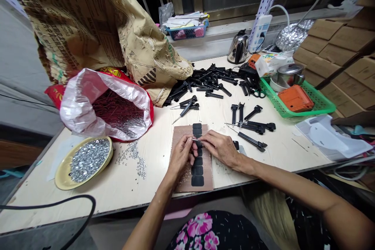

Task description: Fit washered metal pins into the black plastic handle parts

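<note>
My left hand (183,151) is closed in a pinch on a thin silvery metal pin (195,139), which points to the right. At the pin's other end, the fingertips of my right hand (221,147) are pressed together on it; the fingers partly hide it. Both hands are over a brown board (182,183) that carries a column of black rounded patches (197,170). Right of my right hand lie several black-handled tools (252,140) with thin metal shafts. More of these tools (187,105) lie beyond the board.
At left are a yellow bowl (63,177) of small metal parts, loose parts (133,154), and a red-and-white bag (74,105) of thin rods. Black handles (209,80) are heaped behind, beside a paper sack (146,47). A green basket (319,107) and cardboard boxes (348,50) stand right.
</note>
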`<state>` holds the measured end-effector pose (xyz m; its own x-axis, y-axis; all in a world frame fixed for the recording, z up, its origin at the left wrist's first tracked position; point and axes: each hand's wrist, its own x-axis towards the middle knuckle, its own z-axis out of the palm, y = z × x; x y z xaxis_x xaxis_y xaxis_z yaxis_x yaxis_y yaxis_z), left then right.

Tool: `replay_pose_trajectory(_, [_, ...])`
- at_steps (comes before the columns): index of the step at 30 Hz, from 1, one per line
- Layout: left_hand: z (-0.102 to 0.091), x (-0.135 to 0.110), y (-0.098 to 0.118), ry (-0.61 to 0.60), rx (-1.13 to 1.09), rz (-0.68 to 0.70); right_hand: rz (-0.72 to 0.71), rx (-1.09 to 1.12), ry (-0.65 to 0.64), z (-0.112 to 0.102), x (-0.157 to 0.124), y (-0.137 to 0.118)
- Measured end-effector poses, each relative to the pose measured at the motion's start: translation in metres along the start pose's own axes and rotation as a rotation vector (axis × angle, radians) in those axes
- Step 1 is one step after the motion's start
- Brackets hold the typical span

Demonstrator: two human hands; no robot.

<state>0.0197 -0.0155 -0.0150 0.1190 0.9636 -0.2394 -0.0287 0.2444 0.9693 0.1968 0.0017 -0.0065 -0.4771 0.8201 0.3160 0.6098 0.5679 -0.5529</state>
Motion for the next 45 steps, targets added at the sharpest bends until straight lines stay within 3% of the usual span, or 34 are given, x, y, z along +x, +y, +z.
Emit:
replay_pose_trajectory(5, [-0.004,0.002,0.002,-0.073,-0.105,-0.092,0.009,0.004,0.04,-0.004,0.0,0.002])
replay_pose_trajectory(18, [-0.002,0.001,0.008,-0.079,0.061,-0.06,-0.011,-0.125,-0.017,-0.004,-0.003,0.001])
replay_pose_trajectory(26, [-0.002,0.001,0.004,0.036,0.346,0.029,-0.049,-0.313,-0.006,-0.002,-0.004,-0.003])
replay_pose_trajectory(30, [-0.003,0.002,0.002,0.017,0.491,0.066,-0.13,-0.439,-0.014,-0.004,-0.007,-0.004])
replay_pose_trajectory(33, [-0.004,0.002,0.005,0.01,0.599,0.178,-0.165,-0.483,-0.032,-0.006,-0.007,-0.005])
replay_pose_trajectory(40, [-0.006,0.004,0.011,0.044,0.631,0.269,-0.03,-0.334,0.009,0.0,-0.007,-0.004])
replay_pose_trajectory(45, [-0.004,0.002,0.006,0.091,0.675,0.295,-0.03,-0.401,-0.033,0.003,-0.007,-0.005])
